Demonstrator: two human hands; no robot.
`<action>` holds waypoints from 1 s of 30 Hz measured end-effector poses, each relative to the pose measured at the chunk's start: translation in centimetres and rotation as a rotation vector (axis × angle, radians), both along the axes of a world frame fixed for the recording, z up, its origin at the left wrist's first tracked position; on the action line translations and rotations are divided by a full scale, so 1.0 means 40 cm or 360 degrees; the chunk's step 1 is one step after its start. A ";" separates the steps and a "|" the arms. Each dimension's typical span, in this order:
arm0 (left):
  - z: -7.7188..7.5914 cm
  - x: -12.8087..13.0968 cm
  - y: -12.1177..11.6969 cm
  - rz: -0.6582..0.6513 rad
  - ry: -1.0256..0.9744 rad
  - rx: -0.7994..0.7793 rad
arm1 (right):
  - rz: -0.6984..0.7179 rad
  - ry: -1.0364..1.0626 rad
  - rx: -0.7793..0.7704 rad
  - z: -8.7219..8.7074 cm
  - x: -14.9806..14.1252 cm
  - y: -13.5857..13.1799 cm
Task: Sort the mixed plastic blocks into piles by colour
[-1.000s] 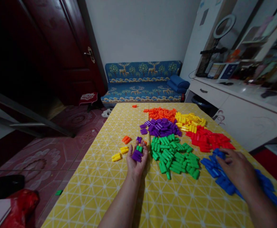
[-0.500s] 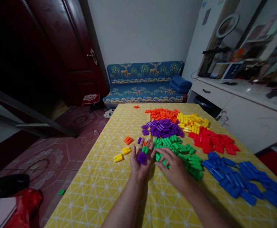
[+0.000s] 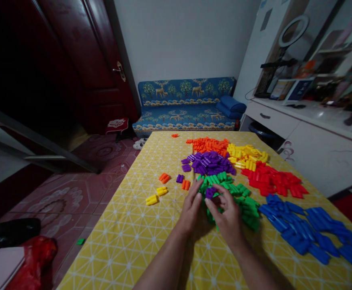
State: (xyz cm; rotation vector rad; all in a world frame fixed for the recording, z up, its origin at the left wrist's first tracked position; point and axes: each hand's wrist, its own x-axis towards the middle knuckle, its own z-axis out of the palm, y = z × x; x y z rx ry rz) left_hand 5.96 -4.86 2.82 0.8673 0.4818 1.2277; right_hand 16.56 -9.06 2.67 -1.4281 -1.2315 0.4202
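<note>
My left hand (image 3: 190, 210) and my right hand (image 3: 227, 215) meet over the near edge of the green pile (image 3: 242, 198) on the yellow tablecloth (image 3: 145, 245). Between their fingertips sits a small cluster of purple pieces (image 3: 210, 192). The left hand stands on its edge with its palm turned right, cupped against the cluster. My right fingers curl round it from the other side. Whatever else lies inside the left palm is hidden.
Sorted piles lie beyond and to the right: purple (image 3: 208, 163), orange (image 3: 207, 144), yellow (image 3: 246, 155), red (image 3: 270, 182), blue (image 3: 310, 231). Loose orange (image 3: 164, 177), yellow (image 3: 156, 195) and purple (image 3: 180, 178) pieces lie left. A blue sofa (image 3: 184, 102) and white cabinet (image 3: 314, 149) border the table.
My right hand came from the blue pile across to the left hand. The left hand turned from palm-up onto its edge and shifted right over the green pile, still with purple pieces.
</note>
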 end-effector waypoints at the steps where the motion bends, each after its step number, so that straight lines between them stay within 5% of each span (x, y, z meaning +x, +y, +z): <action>1: -0.004 0.002 -0.001 -0.0052 0.0118 0.0107 | -0.0058 0.0070 0.0010 -0.004 0.012 -0.002; 4: -0.028 -0.013 0.019 0.0092 0.0501 0.0447 | -0.0135 0.0209 0.0068 -0.028 0.029 -0.011; 6: -0.045 -0.045 0.052 0.0478 0.0928 0.0605 | -0.0114 0.0256 0.0069 -0.049 0.025 -0.019; 8: -0.058 -0.090 0.092 0.0926 0.1474 0.0580 | -0.0070 0.0257 0.0060 -0.070 0.015 -0.027; 10: -0.066 -0.135 0.132 0.1161 0.1988 0.0474 | -0.0023 0.0213 0.0049 -0.087 0.003 -0.032; 14: -0.072 -0.170 0.184 0.0978 0.2512 0.0433 | 0.0080 0.0074 0.0029 -0.097 -0.015 -0.033; 19: -0.070 -0.130 0.201 0.0696 0.2387 0.0586 | 0.0140 -0.0099 0.0092 -0.076 -0.022 -0.029; 25: -0.073 -0.116 0.195 0.0762 0.2248 0.0760 | 0.0135 -0.0132 0.0077 -0.076 -0.021 -0.026; 30: -0.089 -0.130 0.202 0.0959 0.2458 0.0771 | 0.0136 0.0067 0.0025 -0.088 -0.022 -0.030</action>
